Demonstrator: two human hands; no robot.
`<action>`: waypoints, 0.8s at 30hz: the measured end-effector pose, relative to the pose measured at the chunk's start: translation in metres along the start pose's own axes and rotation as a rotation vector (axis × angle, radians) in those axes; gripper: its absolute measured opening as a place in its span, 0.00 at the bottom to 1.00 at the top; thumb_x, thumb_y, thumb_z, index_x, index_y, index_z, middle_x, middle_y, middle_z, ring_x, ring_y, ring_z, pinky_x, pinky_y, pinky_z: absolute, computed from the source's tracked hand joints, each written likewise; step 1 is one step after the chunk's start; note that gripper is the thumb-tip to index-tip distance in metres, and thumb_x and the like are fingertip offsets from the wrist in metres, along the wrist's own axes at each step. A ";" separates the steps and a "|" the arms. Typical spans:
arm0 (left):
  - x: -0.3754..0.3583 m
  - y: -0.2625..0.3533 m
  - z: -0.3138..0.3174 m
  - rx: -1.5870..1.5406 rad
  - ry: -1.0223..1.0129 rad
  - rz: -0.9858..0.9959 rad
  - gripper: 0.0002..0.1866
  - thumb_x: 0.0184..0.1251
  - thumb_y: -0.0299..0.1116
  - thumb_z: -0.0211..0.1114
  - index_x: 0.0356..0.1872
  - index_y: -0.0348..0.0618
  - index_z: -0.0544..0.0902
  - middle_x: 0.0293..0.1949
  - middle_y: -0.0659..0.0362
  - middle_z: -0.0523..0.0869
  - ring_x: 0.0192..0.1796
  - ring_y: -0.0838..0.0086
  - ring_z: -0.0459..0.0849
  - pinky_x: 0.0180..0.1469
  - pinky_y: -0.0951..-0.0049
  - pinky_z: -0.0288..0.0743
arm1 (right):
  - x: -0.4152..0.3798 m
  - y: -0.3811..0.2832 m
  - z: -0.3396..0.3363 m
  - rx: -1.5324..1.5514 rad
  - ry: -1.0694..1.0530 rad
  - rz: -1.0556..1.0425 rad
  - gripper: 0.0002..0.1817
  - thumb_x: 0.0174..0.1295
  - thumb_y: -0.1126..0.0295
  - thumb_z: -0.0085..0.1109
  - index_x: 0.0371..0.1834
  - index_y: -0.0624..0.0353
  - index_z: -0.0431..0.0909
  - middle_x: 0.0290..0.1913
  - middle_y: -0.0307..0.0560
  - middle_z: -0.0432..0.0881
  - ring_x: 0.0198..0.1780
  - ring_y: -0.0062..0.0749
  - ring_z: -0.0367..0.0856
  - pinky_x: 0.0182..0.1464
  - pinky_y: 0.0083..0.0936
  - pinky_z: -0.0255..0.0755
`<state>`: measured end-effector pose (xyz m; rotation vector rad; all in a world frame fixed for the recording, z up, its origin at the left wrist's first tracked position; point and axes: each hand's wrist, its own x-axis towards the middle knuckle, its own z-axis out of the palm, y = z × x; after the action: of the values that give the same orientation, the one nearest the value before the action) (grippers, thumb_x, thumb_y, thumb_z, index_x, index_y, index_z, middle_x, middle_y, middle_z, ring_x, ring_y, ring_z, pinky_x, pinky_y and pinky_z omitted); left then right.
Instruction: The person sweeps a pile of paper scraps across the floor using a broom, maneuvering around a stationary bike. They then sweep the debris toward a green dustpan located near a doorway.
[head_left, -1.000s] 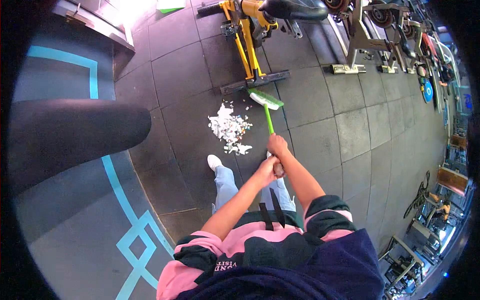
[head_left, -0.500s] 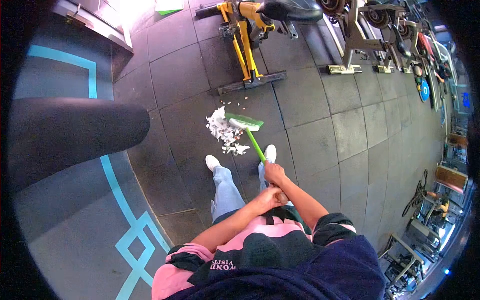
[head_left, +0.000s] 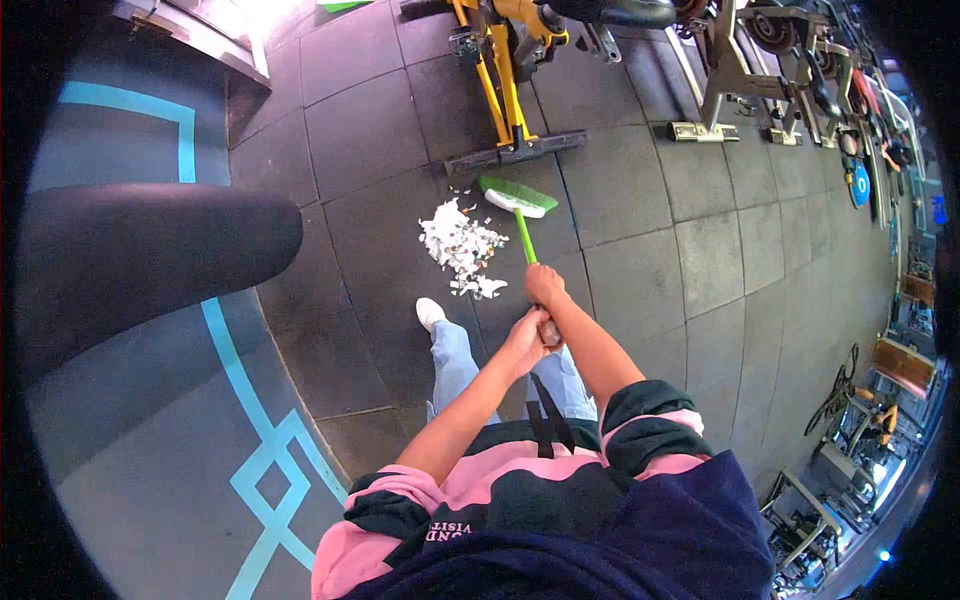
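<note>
A broom [head_left: 526, 238] with a green handle and a white and green head reaches away from my body over the dark tiled floor. My right hand [head_left: 544, 284] is wrapped round the handle, farther along it. Close behind, my left hand [head_left: 528, 338] grips the handle near its end. The broom head rests just right of and beyond a pile of white scraps [head_left: 460, 240], apart from its main heap. Small bits lie at the pile's far edge, near the foot of a yellow exercise bike [head_left: 505, 90].
Grey exercise bikes [head_left: 715, 90] stand in a row at the upper right. A dark rounded object [head_left: 170, 260] juts in from the left. My white shoe [head_left: 430, 313] is just below the pile. Gym equipment [head_left: 810, 520] lines the lower right.
The broom head has moved away from me and to the right, off the pile. Both hands have moved forward with the handle, and the pile looks more spread out.
</note>
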<state>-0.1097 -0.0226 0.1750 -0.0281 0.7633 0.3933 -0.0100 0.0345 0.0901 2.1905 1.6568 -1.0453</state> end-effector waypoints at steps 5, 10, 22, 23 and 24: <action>-0.034 -0.025 -0.005 -0.104 -0.058 -0.049 0.13 0.65 0.39 0.46 0.48 0.50 0.66 0.39 0.64 0.76 0.39 0.77 0.76 0.45 0.69 0.71 | -0.037 -0.003 0.025 -0.043 -0.090 -0.058 0.11 0.51 0.70 0.46 0.34 0.64 0.72 0.32 0.59 0.79 0.37 0.48 0.79 0.37 0.36 0.74; -0.053 -0.068 0.005 -0.125 -0.080 -0.095 0.16 0.64 0.37 0.49 0.52 0.50 0.62 0.42 0.61 0.74 0.41 0.74 0.76 0.50 0.65 0.71 | -0.085 0.014 0.030 -0.106 -0.139 -0.103 0.10 0.51 0.70 0.46 0.35 0.64 0.71 0.31 0.59 0.79 0.36 0.49 0.79 0.37 0.37 0.74; -0.008 -0.025 0.016 -0.093 -0.100 -0.049 0.19 0.64 0.36 0.49 0.55 0.55 0.60 0.42 0.63 0.75 0.42 0.74 0.77 0.46 0.68 0.72 | -0.021 0.034 0.005 -0.052 0.083 -0.041 0.14 0.51 0.70 0.44 0.40 0.68 0.67 0.28 0.59 0.78 0.33 0.51 0.79 0.34 0.41 0.73; -0.007 -0.014 0.014 -0.067 -0.104 -0.022 0.17 0.64 0.37 0.49 0.54 0.54 0.63 0.40 0.65 0.76 0.41 0.75 0.77 0.44 0.70 0.72 | -0.011 0.031 0.006 -0.028 0.102 -0.007 0.14 0.52 0.70 0.44 0.38 0.68 0.68 0.29 0.60 0.79 0.34 0.50 0.79 0.35 0.40 0.74; -0.006 -0.008 0.010 -0.070 -0.099 -0.025 0.17 0.64 0.37 0.49 0.54 0.54 0.63 0.40 0.65 0.76 0.41 0.75 0.77 0.44 0.70 0.72 | -0.005 0.025 0.006 -0.027 0.096 -0.006 0.14 0.52 0.70 0.44 0.38 0.68 0.68 0.29 0.60 0.79 0.34 0.50 0.79 0.35 0.40 0.74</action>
<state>-0.1041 -0.0300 0.1855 -0.0833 0.6505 0.3953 0.0096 0.0186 0.0831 2.2522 1.7080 -0.9280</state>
